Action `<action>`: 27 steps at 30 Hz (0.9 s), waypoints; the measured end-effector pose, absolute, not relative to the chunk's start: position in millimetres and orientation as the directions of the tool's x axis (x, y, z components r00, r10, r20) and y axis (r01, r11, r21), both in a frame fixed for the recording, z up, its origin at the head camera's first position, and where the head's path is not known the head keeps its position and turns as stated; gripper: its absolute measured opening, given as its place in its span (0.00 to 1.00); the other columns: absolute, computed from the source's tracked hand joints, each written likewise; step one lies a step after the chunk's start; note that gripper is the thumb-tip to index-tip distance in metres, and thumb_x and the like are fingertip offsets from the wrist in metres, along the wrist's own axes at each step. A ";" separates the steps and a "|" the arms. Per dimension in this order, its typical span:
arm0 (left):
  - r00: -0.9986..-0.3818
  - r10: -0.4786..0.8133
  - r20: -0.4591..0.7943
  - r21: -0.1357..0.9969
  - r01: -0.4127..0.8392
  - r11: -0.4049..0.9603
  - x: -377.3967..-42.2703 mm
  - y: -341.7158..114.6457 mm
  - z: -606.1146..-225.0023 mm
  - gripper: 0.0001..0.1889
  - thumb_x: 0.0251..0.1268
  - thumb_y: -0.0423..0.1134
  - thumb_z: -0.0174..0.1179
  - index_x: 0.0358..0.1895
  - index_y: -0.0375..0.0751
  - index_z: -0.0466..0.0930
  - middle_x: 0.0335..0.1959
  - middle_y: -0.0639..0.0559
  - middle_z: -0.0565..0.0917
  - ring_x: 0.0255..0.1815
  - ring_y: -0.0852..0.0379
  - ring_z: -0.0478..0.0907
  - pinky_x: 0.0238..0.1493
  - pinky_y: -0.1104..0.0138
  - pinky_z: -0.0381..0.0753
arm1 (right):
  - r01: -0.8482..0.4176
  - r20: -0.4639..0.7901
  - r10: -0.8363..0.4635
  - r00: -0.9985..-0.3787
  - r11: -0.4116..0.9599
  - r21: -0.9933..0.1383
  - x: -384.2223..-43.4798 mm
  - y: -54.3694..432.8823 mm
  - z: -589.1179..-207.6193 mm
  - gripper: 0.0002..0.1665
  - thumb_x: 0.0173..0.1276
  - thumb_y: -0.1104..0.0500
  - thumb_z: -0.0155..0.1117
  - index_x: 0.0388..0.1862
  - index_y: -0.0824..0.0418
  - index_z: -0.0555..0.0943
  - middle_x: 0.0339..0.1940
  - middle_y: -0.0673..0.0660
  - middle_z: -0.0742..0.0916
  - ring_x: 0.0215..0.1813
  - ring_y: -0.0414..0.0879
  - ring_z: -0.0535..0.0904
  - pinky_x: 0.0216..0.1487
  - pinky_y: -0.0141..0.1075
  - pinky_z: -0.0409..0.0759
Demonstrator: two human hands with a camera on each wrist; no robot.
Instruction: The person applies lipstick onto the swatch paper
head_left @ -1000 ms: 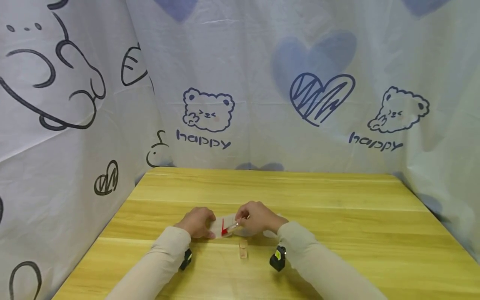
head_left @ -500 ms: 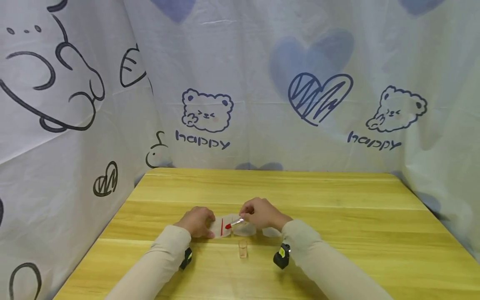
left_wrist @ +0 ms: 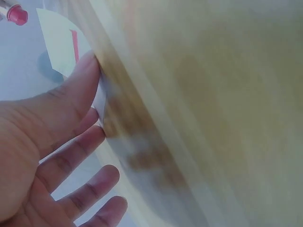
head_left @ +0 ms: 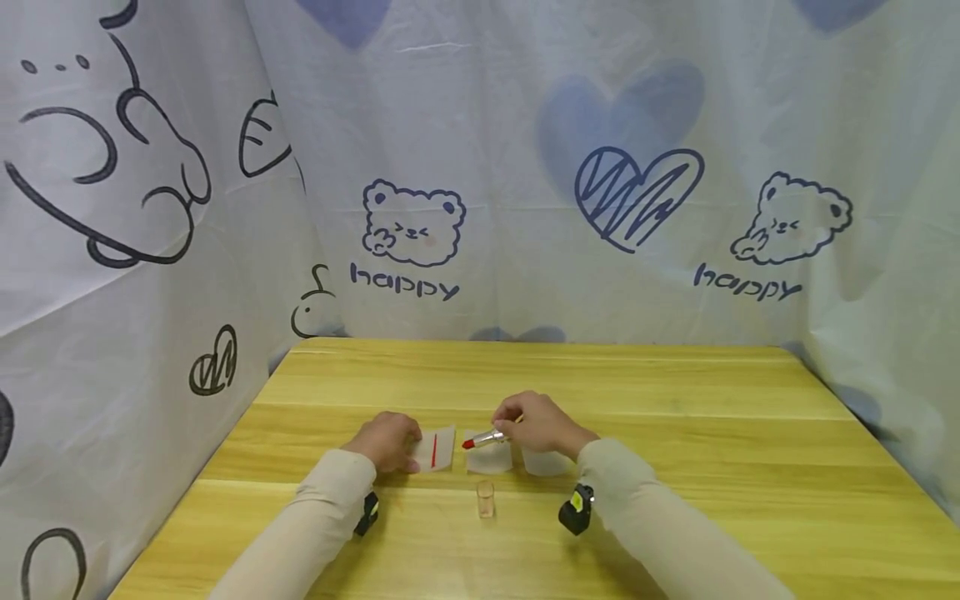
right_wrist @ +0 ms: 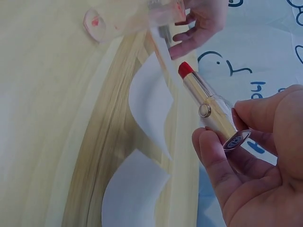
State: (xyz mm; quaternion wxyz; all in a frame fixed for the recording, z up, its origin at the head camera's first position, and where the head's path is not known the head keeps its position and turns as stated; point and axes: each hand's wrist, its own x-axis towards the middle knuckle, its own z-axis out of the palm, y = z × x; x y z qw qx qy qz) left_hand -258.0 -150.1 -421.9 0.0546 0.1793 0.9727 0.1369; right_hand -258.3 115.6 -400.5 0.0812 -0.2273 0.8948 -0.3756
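Observation:
My left hand (head_left: 386,442) pinches the left edge of a small white paper slip (head_left: 444,451) marked with a straight red line. In the left wrist view, thumb and fingertips meet at the slip's edge (left_wrist: 57,45), with the other fingers spread loosely. My right hand (head_left: 542,426) grips an uncapped lipstick (head_left: 487,438) by its base; its clear and silver tube tilts, and the red tip (right_wrist: 185,70) points left, above a second paper slip (head_left: 490,458). A third paper slip (head_left: 546,463) lies beneath my right hand, partly covered by it.
A clear, pinkish lipstick cap (head_left: 486,500) stands on the wooden table (head_left: 637,383) in front of the slips. Behind the table hangs a white curtain (head_left: 517,275) with bear and heart drawings; another side of it runs along the left.
The lipstick has lifted off the red-lined slip and moved right and up with my right hand. My left hand has drawn that slip slightly left, apart from the second slip.

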 end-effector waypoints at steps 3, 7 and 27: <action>-0.931 0.360 -0.067 0.286 0.328 0.900 -258.4 -151.5 -422.3 0.19 0.45 0.37 0.78 0.43 0.38 0.84 0.45 0.44 0.83 0.50 0.43 0.77 0.53 0.51 0.75 | -0.345 0.033 -0.470 -0.882 0.596 -0.725 -259.3 119.8 -401.0 0.09 0.72 0.61 0.59 0.42 0.64 0.85 0.31 0.50 0.85 0.30 0.42 0.79 0.33 0.35 0.79; -0.928 0.363 -0.084 0.286 0.326 0.901 -257.9 -151.1 -421.6 0.19 0.46 0.36 0.77 0.45 0.38 0.84 0.47 0.44 0.83 0.52 0.43 0.77 0.55 0.51 0.75 | -0.341 0.034 -0.471 -0.882 0.586 -0.735 -260.5 125.8 -402.7 0.10 0.73 0.60 0.59 0.41 0.63 0.85 0.31 0.50 0.85 0.30 0.42 0.79 0.32 0.35 0.79; -0.901 0.432 -0.048 0.386 0.382 0.840 -256.4 -115.8 -418.8 0.20 0.61 0.43 0.68 0.54 0.38 0.80 0.54 0.43 0.80 0.59 0.41 0.73 0.58 0.49 0.72 | -0.245 0.011 -0.397 -0.918 0.543 -0.803 -259.5 145.9 -409.7 0.11 0.73 0.62 0.59 0.46 0.68 0.83 0.33 0.53 0.85 0.37 0.52 0.84 0.39 0.43 0.83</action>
